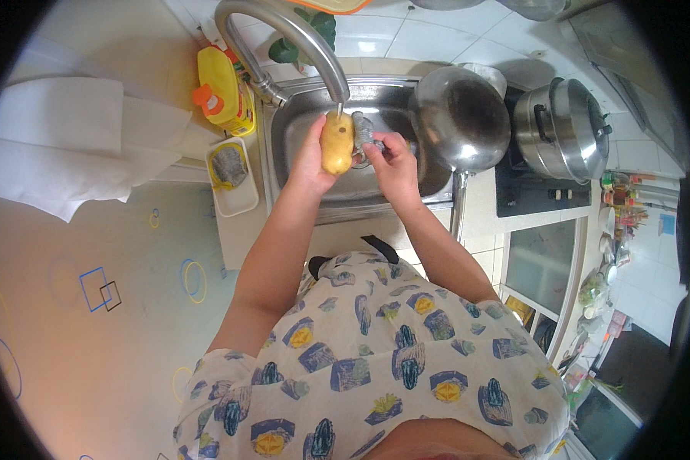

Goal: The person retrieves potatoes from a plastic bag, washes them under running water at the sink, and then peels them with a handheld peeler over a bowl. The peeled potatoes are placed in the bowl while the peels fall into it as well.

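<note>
A yellow potato (338, 152) with a dark spot lies in my left hand (311, 159), its upper end under the faucet's outlet. Thin water runs from the curved steel faucet (290, 29) onto it. Between the fingers of my right hand (395, 168) is a grey, speckled object (361, 127), held close along the potato's right side. Its exact kind is unclear. Both hands are above the stainless steel sink (299, 192), and the potato and hands partly hide the drain.
A wok (466, 121) leans over the sink's right side, its handle towards me. Beyond it, a lidded steel pot (558, 129) stands on the black cooktop (517, 192). At left are a yellow detergent bottle (224, 92) and a white tray (238, 201) with a scrubber (229, 165).
</note>
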Demonstrator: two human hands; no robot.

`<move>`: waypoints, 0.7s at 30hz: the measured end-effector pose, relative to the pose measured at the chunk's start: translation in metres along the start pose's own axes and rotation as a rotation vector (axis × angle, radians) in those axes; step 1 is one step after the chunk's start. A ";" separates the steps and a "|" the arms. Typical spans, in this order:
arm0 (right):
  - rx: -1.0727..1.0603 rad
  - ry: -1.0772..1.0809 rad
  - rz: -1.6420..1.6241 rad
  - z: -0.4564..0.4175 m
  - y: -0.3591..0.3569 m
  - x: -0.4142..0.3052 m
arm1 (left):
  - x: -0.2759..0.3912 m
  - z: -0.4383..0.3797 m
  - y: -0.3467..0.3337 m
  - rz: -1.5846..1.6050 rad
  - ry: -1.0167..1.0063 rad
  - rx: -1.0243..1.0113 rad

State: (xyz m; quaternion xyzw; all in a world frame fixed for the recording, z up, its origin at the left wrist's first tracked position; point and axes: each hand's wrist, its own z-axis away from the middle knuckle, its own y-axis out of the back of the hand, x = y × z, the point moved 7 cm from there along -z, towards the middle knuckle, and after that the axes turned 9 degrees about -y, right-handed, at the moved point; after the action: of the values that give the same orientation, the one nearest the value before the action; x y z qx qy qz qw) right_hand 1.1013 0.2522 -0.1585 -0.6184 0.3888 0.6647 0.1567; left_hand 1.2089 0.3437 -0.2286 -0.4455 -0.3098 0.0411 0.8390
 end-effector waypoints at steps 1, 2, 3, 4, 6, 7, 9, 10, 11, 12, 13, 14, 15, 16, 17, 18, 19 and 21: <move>-0.030 0.034 0.030 0.001 0.000 -0.010 | 0.000 -0.003 0.003 -0.042 -0.025 -0.020; -0.096 0.061 -0.028 0.005 -0.009 -0.021 | -0.002 -0.007 0.009 -0.046 -0.076 -0.012; -0.093 0.090 0.000 0.005 -0.014 -0.028 | -0.005 -0.010 0.008 -0.049 -0.123 -0.006; -0.090 0.118 0.028 0.003 -0.019 -0.034 | -0.008 -0.012 0.007 -0.052 -0.170 0.000; -0.023 0.224 0.132 -0.014 -0.020 -0.040 | -0.011 -0.005 -0.001 -0.070 -0.183 0.033; 0.013 0.223 0.148 -0.025 -0.021 -0.041 | -0.010 0.002 -0.006 -0.082 -0.189 0.052; 0.086 0.229 0.183 -0.044 -0.023 -0.045 | -0.009 0.006 -0.013 -0.059 -0.133 -0.058; 0.079 0.170 0.220 -0.052 -0.023 -0.039 | -0.009 0.006 -0.017 -0.047 -0.107 -0.116; 0.034 0.189 0.210 -0.044 -0.024 -0.037 | -0.010 0.005 -0.015 -0.027 -0.130 -0.076; -0.016 0.215 0.197 -0.029 -0.027 -0.038 | -0.010 0.001 -0.008 -0.008 -0.160 -0.035; -0.071 0.234 0.185 -0.013 -0.030 -0.036 | -0.014 -0.001 0.002 0.015 -0.187 0.013; -0.169 0.241 0.077 -0.003 -0.036 -0.034 | -0.015 -0.006 0.011 -0.027 -0.204 0.035; -0.117 0.209 0.117 -0.007 -0.034 -0.030 | -0.012 -0.011 0.015 -0.068 -0.220 0.056; -0.064 0.177 0.157 -0.016 -0.032 -0.025 | -0.011 -0.015 0.020 -0.110 -0.235 0.077; -0.011 0.147 0.197 -0.027 -0.030 -0.020 | -0.016 -0.015 0.022 -0.091 -0.180 0.029; 0.048 0.185 0.235 -0.041 -0.027 -0.024 | -0.017 -0.010 0.017 -0.082 -0.121 -0.019; 0.002 0.179 0.228 -0.036 -0.029 -0.021 | -0.018 -0.004 0.011 -0.073 -0.061 -0.067; -0.092 0.172 0.221 -0.015 -0.032 -0.019 | -0.013 0.004 0.010 -0.096 -0.100 0.051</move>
State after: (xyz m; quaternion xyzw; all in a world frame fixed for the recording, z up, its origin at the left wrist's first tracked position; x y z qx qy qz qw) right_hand 1.1371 0.2677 -0.1501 -0.6332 0.4357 0.6394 0.0202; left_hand 1.1981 0.3477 -0.2414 -0.4058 -0.3710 0.0309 0.8347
